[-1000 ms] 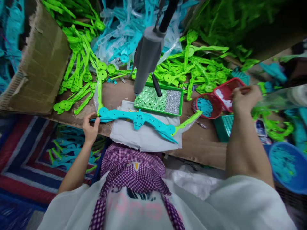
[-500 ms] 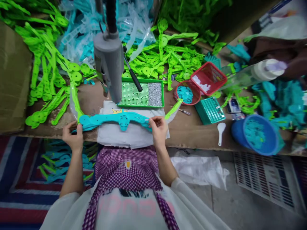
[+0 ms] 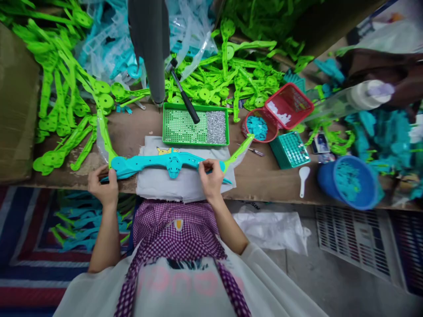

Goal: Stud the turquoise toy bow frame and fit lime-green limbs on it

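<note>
A long blue plastic part (image 3: 152, 162) lies across a white cloth (image 3: 155, 187) at the table's front edge. A green arm (image 3: 105, 136) rises from its left end, and another green arm (image 3: 240, 150) slants up from its right end, each with a clear strip beside it. My left hand (image 3: 104, 184) pinches the blue part's left end. My right hand (image 3: 212, 178) has thumb and fingers closed on the blue part, a little inward from its right end.
A grey powered tool (image 3: 153, 57) hangs above the table. Behind the cloth is a green tray (image 3: 163, 127) with metal pieces, a black-handled tool (image 3: 188, 103) over it. Green parts (image 3: 211, 88) heap behind. At right are a red basket (image 3: 276, 137) and blue bucket (image 3: 325, 180).
My right hand has moved slightly left along the blue part, and more of its right end shows. The grey tool now hangs higher in view. My left hand stays at the left end.
</note>
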The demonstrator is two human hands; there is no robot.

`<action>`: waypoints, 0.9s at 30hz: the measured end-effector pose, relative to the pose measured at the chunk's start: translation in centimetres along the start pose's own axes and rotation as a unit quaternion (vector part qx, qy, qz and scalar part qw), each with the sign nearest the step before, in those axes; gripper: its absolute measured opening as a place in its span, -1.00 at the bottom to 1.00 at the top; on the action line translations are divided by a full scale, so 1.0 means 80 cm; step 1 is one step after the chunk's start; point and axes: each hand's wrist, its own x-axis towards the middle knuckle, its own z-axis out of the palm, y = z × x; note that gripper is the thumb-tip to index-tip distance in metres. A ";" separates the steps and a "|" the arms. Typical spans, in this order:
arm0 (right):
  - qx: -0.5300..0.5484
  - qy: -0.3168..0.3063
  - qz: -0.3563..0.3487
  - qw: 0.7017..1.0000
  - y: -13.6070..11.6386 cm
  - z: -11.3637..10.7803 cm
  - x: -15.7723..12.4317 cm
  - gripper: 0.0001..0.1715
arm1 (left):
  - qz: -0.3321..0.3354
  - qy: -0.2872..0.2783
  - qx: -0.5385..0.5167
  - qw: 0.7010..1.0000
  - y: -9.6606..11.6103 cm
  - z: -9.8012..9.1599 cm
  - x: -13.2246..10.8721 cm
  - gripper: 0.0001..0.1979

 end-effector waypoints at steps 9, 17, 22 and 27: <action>-0.113 -0.087 -0.046 0.989 -0.006 0.010 0.013 -0.86 | -0.010 -0.012 -0.015 1.000 -0.001 0.001 -0.005 -0.69; 0.011 0.066 0.120 0.990 0.025 -0.091 0.026 -0.63 | -0.153 -0.107 -0.137 0.973 -0.002 -0.034 0.015 -0.62; 0.010 0.064 0.250 0.966 0.087 -0.119 0.037 -0.26 | -0.054 -0.252 0.000 0.966 0.001 -0.084 0.023 -0.58; -0.018 0.015 0.260 0.965 0.099 -0.102 0.051 -0.26 | 0.033 -0.257 0.009 0.966 -0.009 -0.085 0.021 -0.73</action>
